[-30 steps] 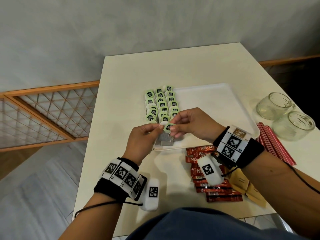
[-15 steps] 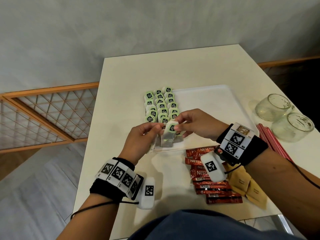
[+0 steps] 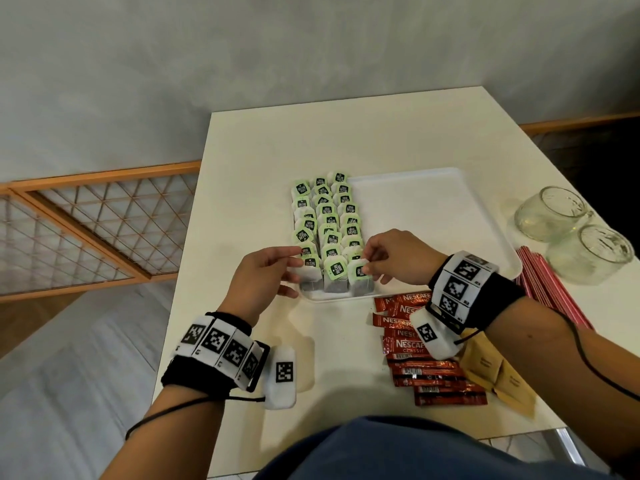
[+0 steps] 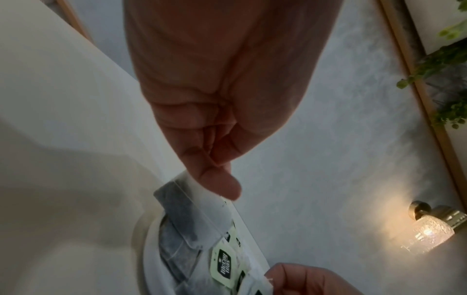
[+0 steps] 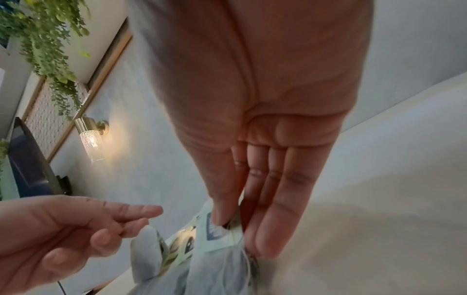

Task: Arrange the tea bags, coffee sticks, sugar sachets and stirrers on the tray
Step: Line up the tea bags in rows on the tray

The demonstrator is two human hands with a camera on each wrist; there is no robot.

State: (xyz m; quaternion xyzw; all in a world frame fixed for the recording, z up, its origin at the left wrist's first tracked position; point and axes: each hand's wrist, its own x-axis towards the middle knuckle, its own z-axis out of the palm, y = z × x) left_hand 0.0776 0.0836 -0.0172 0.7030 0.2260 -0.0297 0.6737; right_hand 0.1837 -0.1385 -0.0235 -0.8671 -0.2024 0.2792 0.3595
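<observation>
Presently we note the right hand (image 3: 394,259) pinching the tag (image 3: 358,270) of the front-right tea bag (image 3: 363,284) at the tray's (image 3: 433,216) lower-left corner, the left hand (image 3: 263,275) touching the front-left bag (image 3: 309,277), its grip unclear; a careless tug on that tag could topple the leaning rows (image 3: 327,216).

A cream table (image 3: 311,140) fills the centre of the head view, reaching up to a plain grey wall (image 3: 242,57) across the top. Near the table's right edge sit two clear glass jars (image 3: 550,216), one just in front of the other. At the left, an orange wooden railing (image 3: 90,223) with diamond lattice runs above a grey floor (image 3: 69,393). In the left wrist view a lit wall lamp (image 4: 429,231) glows at lower right. The right wrist view shows trailing green leaves (image 5: 50,40) at upper left and a dark screen (image 5: 27,159) at the left edge
</observation>
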